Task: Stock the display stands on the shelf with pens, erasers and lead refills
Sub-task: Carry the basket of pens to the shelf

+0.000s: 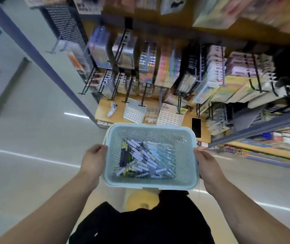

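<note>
Both hands are clamped on the light blue basket (pixel 150 131), left hand (pixel 95 156) and right hand (pixel 206 162) gripping opposite side rims. Pens (pixel 140 159) sit piled inside, right between them. Shelf (pixel 158 110) is just past it.

No text, brand, number or sign can be read here. The hanging packets (pixel 165 67) on the shelf pegs carry print, and so do the white display stands (pixel 170 117) on the shelf (pixel 103 110) and the wrappers in the basket (pixel 184 138), but all of it is smeared by blur.
</note>
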Motion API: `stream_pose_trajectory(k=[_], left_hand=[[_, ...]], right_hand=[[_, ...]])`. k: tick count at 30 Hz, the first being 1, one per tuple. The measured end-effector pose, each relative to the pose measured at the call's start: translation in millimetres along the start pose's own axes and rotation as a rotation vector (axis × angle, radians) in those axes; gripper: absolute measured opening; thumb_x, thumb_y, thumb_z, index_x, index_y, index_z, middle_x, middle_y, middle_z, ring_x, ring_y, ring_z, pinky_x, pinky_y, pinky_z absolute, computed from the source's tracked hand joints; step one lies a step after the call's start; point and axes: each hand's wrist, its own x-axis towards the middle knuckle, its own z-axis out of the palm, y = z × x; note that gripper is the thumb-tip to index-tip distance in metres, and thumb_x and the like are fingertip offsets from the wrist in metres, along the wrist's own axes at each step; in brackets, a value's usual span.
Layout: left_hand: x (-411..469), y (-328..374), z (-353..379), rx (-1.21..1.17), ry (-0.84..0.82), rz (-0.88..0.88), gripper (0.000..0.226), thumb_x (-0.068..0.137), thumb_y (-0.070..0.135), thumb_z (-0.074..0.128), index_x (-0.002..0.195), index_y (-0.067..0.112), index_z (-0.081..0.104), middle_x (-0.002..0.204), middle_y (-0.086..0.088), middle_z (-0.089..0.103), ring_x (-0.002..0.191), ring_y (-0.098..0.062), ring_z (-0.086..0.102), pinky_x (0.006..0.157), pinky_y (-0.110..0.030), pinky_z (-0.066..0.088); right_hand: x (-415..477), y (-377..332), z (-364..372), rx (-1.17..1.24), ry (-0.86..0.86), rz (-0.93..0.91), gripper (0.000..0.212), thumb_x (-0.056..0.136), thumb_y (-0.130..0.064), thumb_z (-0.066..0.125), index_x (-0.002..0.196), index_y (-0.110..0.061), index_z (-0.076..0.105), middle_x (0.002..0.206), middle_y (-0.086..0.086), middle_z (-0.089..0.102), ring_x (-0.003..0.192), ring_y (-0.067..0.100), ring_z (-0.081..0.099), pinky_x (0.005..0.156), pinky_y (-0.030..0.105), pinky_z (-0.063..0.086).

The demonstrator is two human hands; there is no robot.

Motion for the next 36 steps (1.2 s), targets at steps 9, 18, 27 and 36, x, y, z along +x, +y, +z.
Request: stream_pose_trajectory(k=[9, 18, 27, 36], left_hand=[[91, -11, 83, 0.153, -0.133, -0.118, 0.027, 0.085, 0.036, 0.057, 0.079, 0.013, 0.069, 0.064, -0.008, 0.063, 0.061, -0.025, 0.057, 0.065, -0.040, 0.054], [259, -75, 159, 0.242, -0.510, -0.244, 0.023, 0.101, 0.017, 0.052, 0.118, 0.003, 0.059, 0.094, -0.009, 0.063, 0.084, -0.029, 0.066, 0.079, -0.043, 0.060], [375, -190, 268, 0.543, -0.745, -0.251, 0.023, 0.103, 0.017, 0.048, 0.093, 0.002, 0.062, 0.086, -0.019, 0.072, 0.068, -0.030, 0.073, 0.067, -0.045, 0.062], [424, -256, 352, 0.796, -0.617, -0.129, 0.026, 0.093, 0.026, 0.059, 0.106, 0.007, 0.071, 0.106, -0.015, 0.072, 0.095, -0.032, 0.070, 0.081, -0.034, 0.057]], right_hand=[[132, 2, -7, -0.276, -0.057, 0.135, 0.042, 0.104, -0.049, 0.042, 0.117, -0.014, 0.062, 0.117, 0.013, 0.064, 0.107, 0.035, 0.062, 0.101, 0.052, 0.049], [250, 82, 55, -0.230, -0.071, 0.413, 0.040, 0.106, -0.041, 0.047, 0.104, -0.006, 0.067, 0.086, 0.011, 0.069, 0.074, 0.027, 0.065, 0.066, 0.036, 0.055], [387, 199, 69, -0.315, -0.207, 0.577, 0.063, 0.101, -0.057, 0.046, 0.107, 0.001, 0.069, 0.101, 0.026, 0.068, 0.079, 0.036, 0.067, 0.073, 0.046, 0.061], [477, 278, 89, -0.269, -0.311, 0.555, 0.057, 0.102, -0.054, 0.046, 0.119, -0.002, 0.062, 0.120, 0.028, 0.062, 0.090, 0.044, 0.069, 0.082, 0.059, 0.058]])
